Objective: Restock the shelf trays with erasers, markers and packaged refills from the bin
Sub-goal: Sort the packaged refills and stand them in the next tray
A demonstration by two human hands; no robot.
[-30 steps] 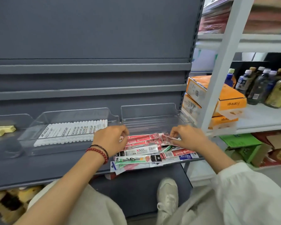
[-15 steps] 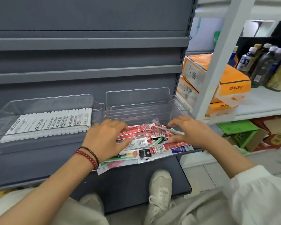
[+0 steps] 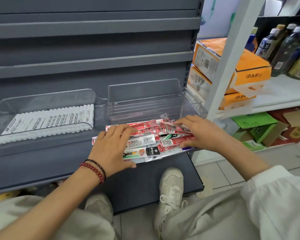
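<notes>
Both hands are sitting on the refills [image 3: 146, 140] right now, a messy heap of mostly red packs lying at the front of the right tray [image 3: 144, 94], with the nearest packs hanging a bit over the shelf [image 3: 33, 167] edge. The left hand [image 3: 111, 148] is pressing on the left side of the heap, fingers [image 3: 124, 129] spread fairly wide and flat, thumb running along the front edge. The right hand [image 3: 200, 134] is covering the right end, fingers [image 3: 181, 120] lying straight across the top packs, thumb resting against the near side. White markers [image 3: 47, 122] are lying in a neat row in the left tray [image 3: 42, 99]. Orange boxes [image 3: 249, 73] and bottles [image 3: 287, 45] are sitting on the next rack over.
</notes>
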